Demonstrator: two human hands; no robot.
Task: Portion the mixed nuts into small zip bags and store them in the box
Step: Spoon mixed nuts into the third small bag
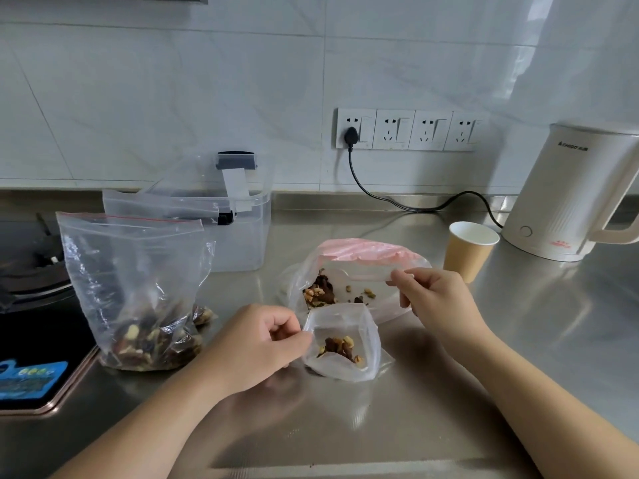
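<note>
My left hand [257, 344] pinches the left rim of a small zip bag [345, 368], holding its mouth open; a small heap of mixed nuts lies inside. Just behind it, my right hand [435, 299] grips the near rim of a larger clear bag with a pink strip [359, 250], which lies open on its side with nuts [320, 292] spilling toward the small bag. A big upright zip bag [135, 281] with nuts at its bottom stands to the left. Behind that, a clear plastic box [242, 233] sits with its lid open.
A paper cup [466, 250] and a white kettle [570, 198] with its black cord plugged into the wall stand at the right. A black stove [31, 305] fills the left edge. Another small filled bag [204, 314] peeks out behind the big bag on the steel counter [553, 340].
</note>
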